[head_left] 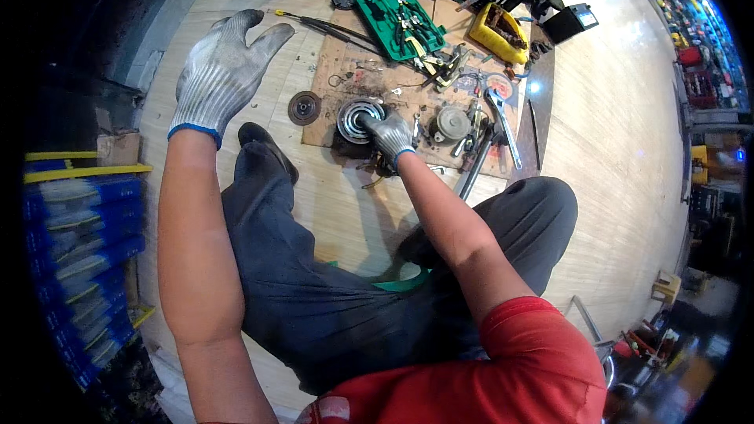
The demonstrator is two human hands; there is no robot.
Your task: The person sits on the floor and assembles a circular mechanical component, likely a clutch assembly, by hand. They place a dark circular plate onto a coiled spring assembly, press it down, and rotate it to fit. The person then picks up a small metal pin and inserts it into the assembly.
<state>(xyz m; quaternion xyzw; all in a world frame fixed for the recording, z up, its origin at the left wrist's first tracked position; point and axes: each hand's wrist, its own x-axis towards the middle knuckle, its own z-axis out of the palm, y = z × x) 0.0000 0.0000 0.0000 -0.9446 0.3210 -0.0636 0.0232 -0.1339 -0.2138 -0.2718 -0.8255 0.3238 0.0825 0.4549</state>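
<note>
My left hand (224,71), in a grey-white work glove with a blue cuff, is raised at the left. Its thumb and fingers are spread and nothing is in it. My right hand (390,135), gloved alike, has its fingers curled onto a round metal pulley (343,122) with shiny rings, which sits on a dark machine part on the cardboard (330,82). The fingertips are partly hidden at the pulley's centre. Left of it lies a flat dark disc (305,108). To the right is a grey round metal part (453,122).
A green tool case (363,6) lies open beyond the pulley, with pliers (444,71) near it. An adjustable wrench (505,129) and a dark-handled tool (473,169) lie right. Farther off are a yellow container (483,25) and a black battery (570,23). Blue boxes (86,228) are stacked left.
</note>
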